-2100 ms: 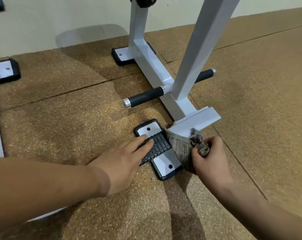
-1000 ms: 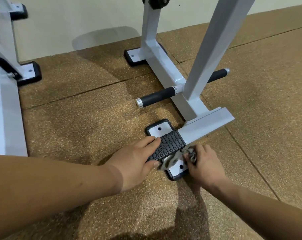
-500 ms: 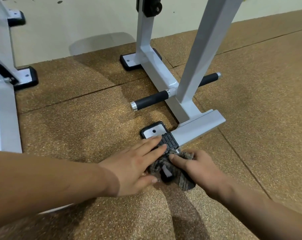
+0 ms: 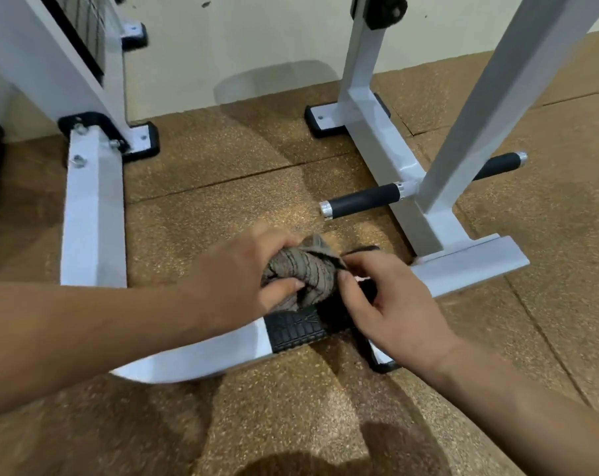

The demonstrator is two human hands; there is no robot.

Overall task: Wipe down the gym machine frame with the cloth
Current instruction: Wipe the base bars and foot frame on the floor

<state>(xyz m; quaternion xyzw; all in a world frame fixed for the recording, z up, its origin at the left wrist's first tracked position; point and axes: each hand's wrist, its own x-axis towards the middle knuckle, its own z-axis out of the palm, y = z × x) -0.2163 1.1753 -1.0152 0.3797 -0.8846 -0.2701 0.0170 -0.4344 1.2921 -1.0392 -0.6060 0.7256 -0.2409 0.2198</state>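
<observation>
- A person's left hand (image 4: 243, 280) grips a bunched, striped grey-brown cloth (image 4: 301, 273), with the thumb curled across its front and the fingers wrapped over the top.
- The right hand (image 4: 394, 304) sits just beside it with its fingers curled. Its thumb and forefinger appear to pinch the cloth's right edge, though motion blur softens the detail.
- The cloth is held between the two hands, low over the near end of the white gym machine frame (image 4: 470, 266), above the black rubber tread (image 4: 294, 329) that covers part of the base bar.
- A white stretch of that base bar (image 4: 202, 355) runs out to the left under the left forearm.
- A black foot pad (image 4: 384, 365) shows at the floor below the right hand.
- Behind the hands, a slanted white upright (image 4: 497, 97) rises from the base.
- Two black-gripped pegs stick out either side of it, one to the left (image 4: 360, 201) and one to the right (image 4: 497, 163).
- A vertical post (image 4: 360, 63) stands farther back by the pale wall (image 4: 239, 36).
- A second white frame (image 4: 95, 214) lies to the left, bolted to a black bracket.
- The floor is speckled brown rubber matting (image 4: 222, 207), laid in tiles with visible seams.
</observation>
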